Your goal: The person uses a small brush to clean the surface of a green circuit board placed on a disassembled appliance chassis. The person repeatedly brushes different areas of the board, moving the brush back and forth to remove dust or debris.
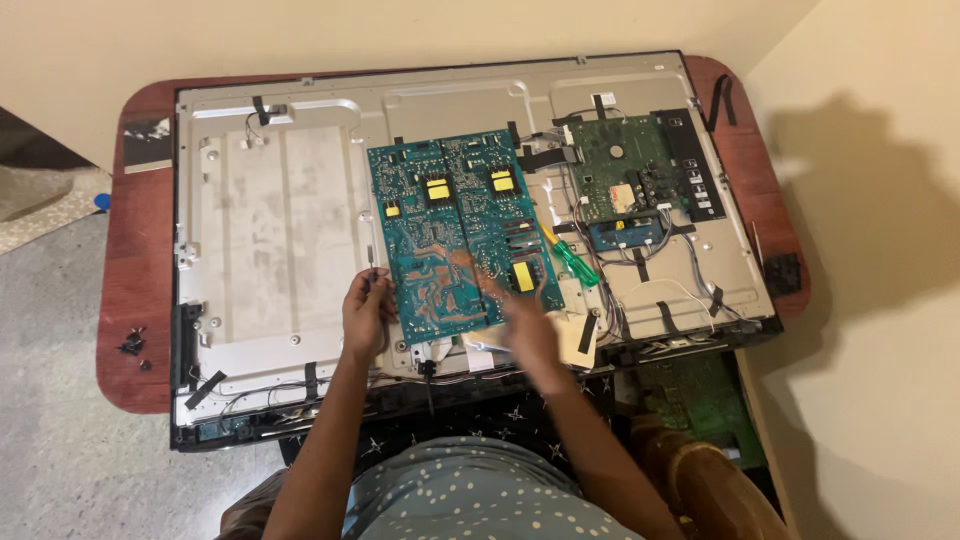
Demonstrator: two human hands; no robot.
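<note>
While the teal board (462,232) lies solder side up on the metal back panel (270,210) of an opened flat screen, both hands sit at its near end. Board is roughly centred on the panel, long axis running away from the person, tilted a little so its near edge swings toward the right. Left hand (367,318) is at the board's near-left corner, fingers curled around that edge, apparently pinching it; a thin dark tool or stylus seems to poke up between the fingers, too small to be sure. Right hand (528,322) is over the near-right part of the board, blurred; fingers look loosely spread and flat, holding nothing that I can tell. From both hands the board lies straight ahead, away from the body; the left looks the better anchored on it. Green-handled screwdriver (572,262) lies just beside the board's right edge, nearest the right hand. Farther right sits a green board (615,165) with cables. Panel rests on a reddish table (135,300); loose black screws (133,345) lie at its left edge.
</note>
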